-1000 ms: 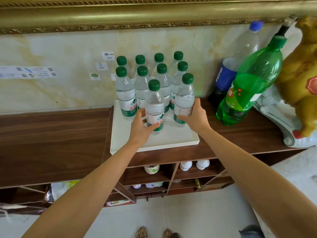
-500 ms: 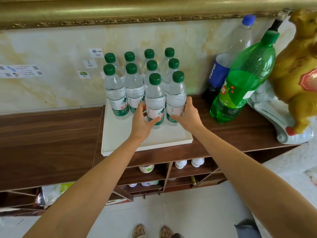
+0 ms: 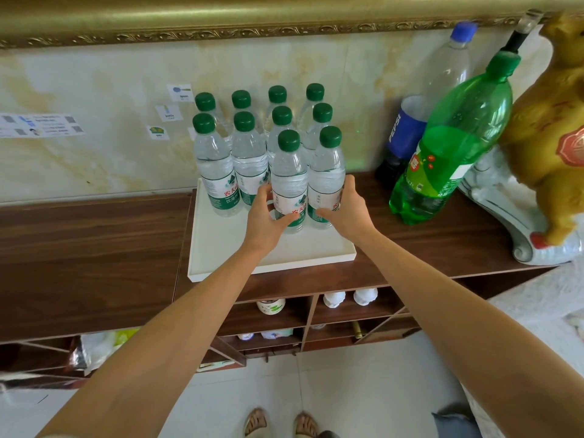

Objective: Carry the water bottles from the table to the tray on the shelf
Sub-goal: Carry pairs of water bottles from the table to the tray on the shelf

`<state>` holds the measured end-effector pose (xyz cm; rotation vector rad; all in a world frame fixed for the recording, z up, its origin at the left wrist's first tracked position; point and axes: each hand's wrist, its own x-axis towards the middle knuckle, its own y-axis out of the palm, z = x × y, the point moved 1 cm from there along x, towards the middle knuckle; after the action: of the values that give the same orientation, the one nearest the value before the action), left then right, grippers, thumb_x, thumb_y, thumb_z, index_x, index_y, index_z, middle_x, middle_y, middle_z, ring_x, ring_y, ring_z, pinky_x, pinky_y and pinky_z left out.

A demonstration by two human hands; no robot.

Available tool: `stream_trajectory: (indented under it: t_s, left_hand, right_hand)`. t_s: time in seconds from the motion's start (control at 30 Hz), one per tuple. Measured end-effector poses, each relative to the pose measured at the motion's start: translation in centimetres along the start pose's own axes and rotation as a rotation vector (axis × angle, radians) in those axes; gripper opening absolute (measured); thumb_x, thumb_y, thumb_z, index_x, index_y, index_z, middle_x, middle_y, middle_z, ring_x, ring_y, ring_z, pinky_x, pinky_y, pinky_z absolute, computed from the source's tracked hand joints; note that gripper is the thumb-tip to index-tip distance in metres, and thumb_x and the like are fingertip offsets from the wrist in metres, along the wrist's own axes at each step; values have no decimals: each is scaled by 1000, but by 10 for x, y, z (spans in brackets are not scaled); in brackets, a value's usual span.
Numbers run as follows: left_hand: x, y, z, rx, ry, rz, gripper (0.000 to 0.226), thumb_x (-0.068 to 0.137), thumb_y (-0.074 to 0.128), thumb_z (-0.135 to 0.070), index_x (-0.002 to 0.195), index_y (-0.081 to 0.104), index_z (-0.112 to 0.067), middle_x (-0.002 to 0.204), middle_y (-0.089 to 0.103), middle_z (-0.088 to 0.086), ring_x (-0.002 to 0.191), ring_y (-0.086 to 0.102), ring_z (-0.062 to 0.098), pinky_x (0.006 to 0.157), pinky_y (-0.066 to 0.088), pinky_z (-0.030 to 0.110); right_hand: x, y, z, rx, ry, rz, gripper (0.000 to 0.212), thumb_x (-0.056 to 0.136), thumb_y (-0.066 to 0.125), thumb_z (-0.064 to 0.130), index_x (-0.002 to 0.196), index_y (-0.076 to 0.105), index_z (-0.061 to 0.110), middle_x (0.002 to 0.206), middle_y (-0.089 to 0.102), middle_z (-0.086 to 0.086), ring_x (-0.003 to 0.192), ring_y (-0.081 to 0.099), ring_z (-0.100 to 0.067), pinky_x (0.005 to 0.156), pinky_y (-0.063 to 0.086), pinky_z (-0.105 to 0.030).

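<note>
On the white tray (image 3: 221, 248) atop the brown shelf (image 3: 94, 241), we see ten green-capped water bottles standing upright in rows. Our left hand (image 3: 265, 216) curls its fingers around the near middle bottle (image 3: 289, 181); our right hand (image 3: 346, 207) wraps the near right bottle (image 3: 327, 172) beside it. Right of the tray stand a green soda bottle (image 3: 448, 147) and a Pepsi bottle (image 3: 407, 128).

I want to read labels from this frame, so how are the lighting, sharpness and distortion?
Head view: even daylight, soft shadows; water bottles and white tray sharp; label text partly covered by the left hand and right hand; wide-angle bending at the gold frame and green soda bottle.
</note>
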<state>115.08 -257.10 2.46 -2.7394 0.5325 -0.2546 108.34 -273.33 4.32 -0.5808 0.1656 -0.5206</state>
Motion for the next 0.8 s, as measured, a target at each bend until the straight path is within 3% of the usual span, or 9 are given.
stream_trajectory:
  t_s: [0.3, 0.4, 0.53, 0.63, 0.8]
  left_hand:
    - [-2, -4, -7, 47, -45, 55, 71, 79, 77, -17, 137, 36, -13, 138, 50, 4, 121, 49, 17, 97, 40, 27]
    - [-13, -16, -8, 101, -66, 77, 68, 80, 75, -20, 137, 38, -14, 134, 51, 2, 118, 50, 16, 99, 41, 29]
    - [-37, -53, -4, 233, -120, 149, 50, 84, 71, -24, 128, 48, -18, 113, 59, -2, 106, 57, 16, 92, 44, 28]
    - [-62, -92, 0, 397, -130, 210, 34, 86, 69, -26, 118, 59, -17, 105, 66, 0, 101, 64, 20, 88, 50, 31]
    - [-128, -159, 12, 958, -142, 256, 39, 92, 54, -41, 128, 54, -26, 126, 60, -4, 116, 54, 20, 92, 46, 37]
  right_hand:
    - [-4, -3, 0, 1, 33, 14, 63, 78, 76, 17, 127, 36, 15, 126, 59, -7, 110, 58, -22, 74, 44, -23]
    - [-18, -12, -3, -19, 65, -11, 57, 82, 73, 23, 128, 40, 14, 125, 61, -8, 97, 60, -17, 63, 42, -13]
    - [-45, -16, -6, -178, -52, 42, 31, 88, 65, 23, 116, 53, 15, 105, 67, -2, 77, 60, -11, 60, 48, -21]
    - [-57, 1, 11, -289, -192, 188, 27, 88, 63, 23, 112, 55, 14, 101, 64, 0, 81, 61, -16, 71, 54, -33]
    - [-76, 64, 58, -383, -439, 402, 27, 89, 60, 21, 114, 53, 12, 110, 60, -4, 92, 61, -24, 81, 50, -37]
